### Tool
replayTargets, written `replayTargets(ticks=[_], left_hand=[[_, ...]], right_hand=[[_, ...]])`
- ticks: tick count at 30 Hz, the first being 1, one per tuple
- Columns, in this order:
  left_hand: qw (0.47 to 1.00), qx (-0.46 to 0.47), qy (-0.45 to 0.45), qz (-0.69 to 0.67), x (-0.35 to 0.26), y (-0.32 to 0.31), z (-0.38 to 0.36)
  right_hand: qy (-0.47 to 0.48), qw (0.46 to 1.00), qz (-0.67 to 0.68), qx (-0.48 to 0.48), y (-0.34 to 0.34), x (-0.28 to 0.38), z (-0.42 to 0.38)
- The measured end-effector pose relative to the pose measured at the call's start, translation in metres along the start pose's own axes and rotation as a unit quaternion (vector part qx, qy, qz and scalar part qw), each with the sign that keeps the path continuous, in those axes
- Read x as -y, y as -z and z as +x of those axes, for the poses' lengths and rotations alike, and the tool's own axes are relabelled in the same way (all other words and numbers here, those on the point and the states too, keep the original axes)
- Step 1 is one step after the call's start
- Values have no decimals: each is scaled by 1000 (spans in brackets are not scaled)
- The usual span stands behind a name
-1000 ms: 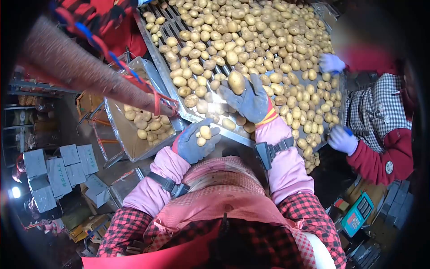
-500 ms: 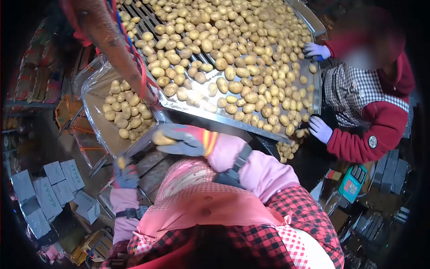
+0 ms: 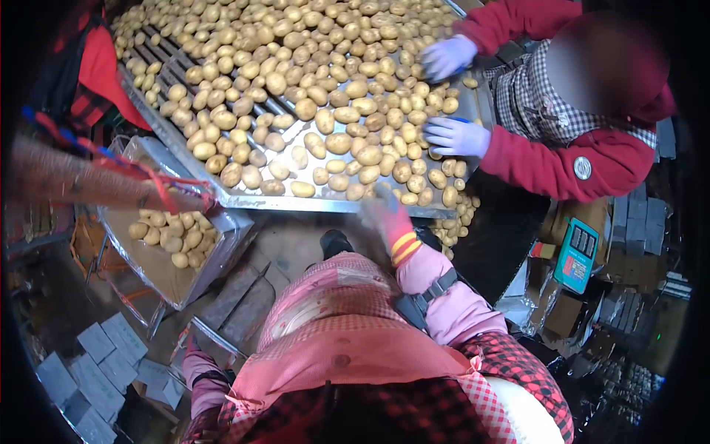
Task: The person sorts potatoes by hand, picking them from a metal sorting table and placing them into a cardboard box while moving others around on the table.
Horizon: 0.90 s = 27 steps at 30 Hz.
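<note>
Many potatoes [image 3: 325, 118] cover a metal sorting table [image 3: 296, 204] with a slatted section at its left. My right hand [image 3: 384, 211], in a grey and pink glove, is at the table's near edge beside the closest potatoes. Motion smears its fingers, and whether it holds anything is unclear. My left hand [image 3: 193, 343] is low at the left, mostly dark and hard to make out, below the lined box [image 3: 170, 285]. More potatoes [image 3: 174, 237] lie inside that box.
Across the table a co-worker in a red top [image 3: 540, 159] has both gloved hands on the potatoes. A rusty post [image 3: 89, 174] crosses the left side. A teal scale [image 3: 577, 255] is at the right, and grey boxes [image 3: 96, 370] are at the lower left.
My right hand has moved from near the box to the table edge; the potato it held no longer shows. My left hand is lower. The co-worker's hands reach further over the potatoes. The view has shifted.
</note>
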State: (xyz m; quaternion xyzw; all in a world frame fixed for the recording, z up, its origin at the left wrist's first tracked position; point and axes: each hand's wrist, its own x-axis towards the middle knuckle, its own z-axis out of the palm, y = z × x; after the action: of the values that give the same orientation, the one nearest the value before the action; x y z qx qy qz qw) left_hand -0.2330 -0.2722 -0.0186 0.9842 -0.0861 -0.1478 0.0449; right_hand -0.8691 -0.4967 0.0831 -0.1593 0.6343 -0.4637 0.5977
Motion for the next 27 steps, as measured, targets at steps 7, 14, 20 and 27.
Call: replayTargets(ticks=[7, 14, 20, 27], left_hand=[[896, -65, -437, -46, -131, 34, -109], [650, 193, -717, -159, -324, 35, -277], [497, 99, -859, 65, -432, -32, -353], [354, 171, -911, 126, -456, -110, -485]], right_hand=[[209, 947, 244, -3, -35, 48, 64], [298, 618, -727, 17, -4, 46, 70], [214, 668, -692, -171, 47, 62, 66], [290, 870, -399, -11, 92, 17, -79]])
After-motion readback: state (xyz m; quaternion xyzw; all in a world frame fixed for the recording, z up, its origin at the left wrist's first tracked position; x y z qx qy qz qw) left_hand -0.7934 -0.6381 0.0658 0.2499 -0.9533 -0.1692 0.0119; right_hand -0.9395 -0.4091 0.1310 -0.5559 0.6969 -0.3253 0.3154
